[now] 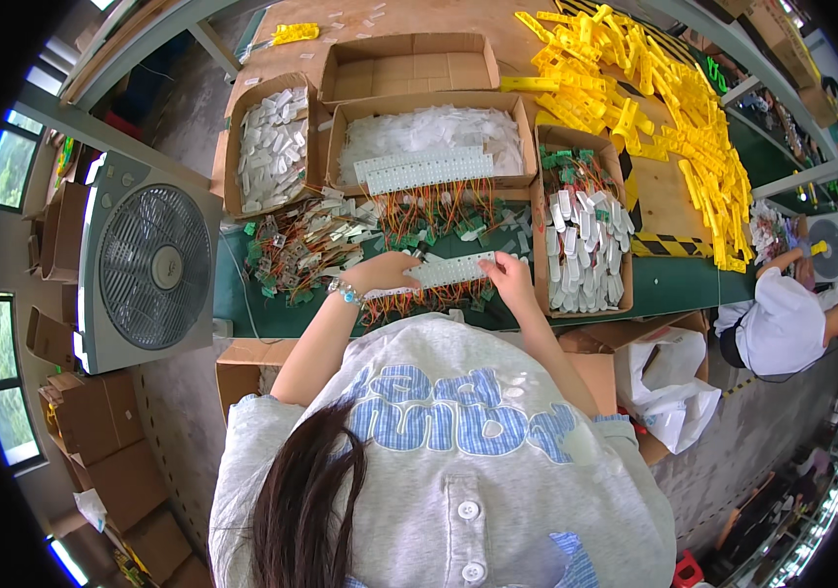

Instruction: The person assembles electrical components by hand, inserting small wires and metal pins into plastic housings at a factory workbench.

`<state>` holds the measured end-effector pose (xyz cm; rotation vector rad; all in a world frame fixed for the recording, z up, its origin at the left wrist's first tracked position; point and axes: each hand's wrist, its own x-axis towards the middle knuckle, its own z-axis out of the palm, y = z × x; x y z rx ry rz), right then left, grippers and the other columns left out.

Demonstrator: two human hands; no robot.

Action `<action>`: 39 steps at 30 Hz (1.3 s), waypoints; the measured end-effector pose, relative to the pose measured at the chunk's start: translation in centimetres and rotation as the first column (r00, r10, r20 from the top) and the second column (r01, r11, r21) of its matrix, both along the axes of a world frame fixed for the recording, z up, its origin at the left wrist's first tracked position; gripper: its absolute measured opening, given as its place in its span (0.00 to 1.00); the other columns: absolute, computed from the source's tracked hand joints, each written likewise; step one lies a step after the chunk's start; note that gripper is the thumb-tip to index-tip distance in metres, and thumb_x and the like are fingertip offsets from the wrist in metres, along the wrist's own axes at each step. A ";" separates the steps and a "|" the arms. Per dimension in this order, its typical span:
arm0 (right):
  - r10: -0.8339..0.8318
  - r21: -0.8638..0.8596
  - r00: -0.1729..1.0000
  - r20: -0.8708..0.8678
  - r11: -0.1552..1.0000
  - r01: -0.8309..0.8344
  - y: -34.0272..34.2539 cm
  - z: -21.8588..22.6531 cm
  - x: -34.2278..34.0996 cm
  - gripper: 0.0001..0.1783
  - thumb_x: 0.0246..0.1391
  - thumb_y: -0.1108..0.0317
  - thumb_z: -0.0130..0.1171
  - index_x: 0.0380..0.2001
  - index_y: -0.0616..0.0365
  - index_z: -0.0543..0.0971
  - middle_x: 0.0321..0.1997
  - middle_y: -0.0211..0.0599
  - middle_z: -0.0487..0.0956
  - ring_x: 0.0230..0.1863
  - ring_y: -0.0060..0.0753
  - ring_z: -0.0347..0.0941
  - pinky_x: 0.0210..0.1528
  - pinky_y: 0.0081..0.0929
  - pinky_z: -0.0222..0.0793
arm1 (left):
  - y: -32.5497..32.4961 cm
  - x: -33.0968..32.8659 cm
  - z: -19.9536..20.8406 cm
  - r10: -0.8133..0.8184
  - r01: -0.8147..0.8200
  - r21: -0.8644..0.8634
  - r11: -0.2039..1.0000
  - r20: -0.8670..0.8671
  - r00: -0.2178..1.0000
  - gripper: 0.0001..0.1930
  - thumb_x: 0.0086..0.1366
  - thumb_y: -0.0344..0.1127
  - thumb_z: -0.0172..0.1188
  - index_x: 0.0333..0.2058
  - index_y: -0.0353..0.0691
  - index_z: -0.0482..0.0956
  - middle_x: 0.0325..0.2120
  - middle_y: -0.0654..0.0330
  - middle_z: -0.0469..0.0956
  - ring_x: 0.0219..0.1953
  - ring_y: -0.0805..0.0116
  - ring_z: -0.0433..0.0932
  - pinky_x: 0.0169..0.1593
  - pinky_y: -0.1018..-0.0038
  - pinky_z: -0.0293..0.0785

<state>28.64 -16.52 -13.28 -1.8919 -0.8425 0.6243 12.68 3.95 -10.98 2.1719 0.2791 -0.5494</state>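
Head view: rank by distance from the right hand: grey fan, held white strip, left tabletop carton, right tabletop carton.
From the right hand:
1. White strip: in its fingers.
2. Right tabletop carton: rightward.
3. Left tabletop carton: ahead, left.
4. Grey fan: far left.

A narrow white panel [456,270], dotted with small marks, is held mid-scene, running left to right with its right end slightly farther; thin orange wires [439,297] trail along its near edge.
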 end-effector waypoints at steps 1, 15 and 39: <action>0.001 0.001 1.000 0.001 1.000 -0.001 0.0 -0.1 0.0 0.22 0.48 0.62 0.59 0.14 0.62 0.60 0.11 0.26 0.56 0.17 0.16 0.50 0.17 0.22 0.47 | 0.0 0.1 0.3 -0.011 0.011 -0.003 1.000 -0.029 1.000 0.23 0.54 0.43 0.56 0.45 0.33 0.71 0.41 0.47 0.72 0.44 0.53 0.70 0.48 0.67 0.65; -0.084 0.086 0.996 0.009 0.993 0.083 0.5 0.9 -0.6 0.18 0.46 0.66 0.59 0.16 0.64 0.62 0.11 0.39 0.56 0.16 0.21 0.49 0.17 0.25 0.51 | -4.5 6.1 3.9 0.084 -0.133 0.135 0.982 0.317 0.945 0.16 0.48 0.40 0.60 0.36 0.40 0.76 0.30 0.53 0.77 0.34 0.56 0.76 0.37 0.66 0.71; 0.185 0.195 0.893 -0.410 0.974 -0.112 -0.7 1.3 0.0 0.06 0.44 0.76 0.58 0.27 0.60 0.72 0.23 0.27 0.72 0.27 0.16 0.66 0.30 0.17 0.62 | -6.3 4.3 1.9 0.021 -0.183 0.256 0.949 0.530 0.848 0.10 0.43 0.37 0.63 0.24 0.39 0.77 0.18 0.52 0.74 0.23 0.52 0.74 0.26 0.64 0.68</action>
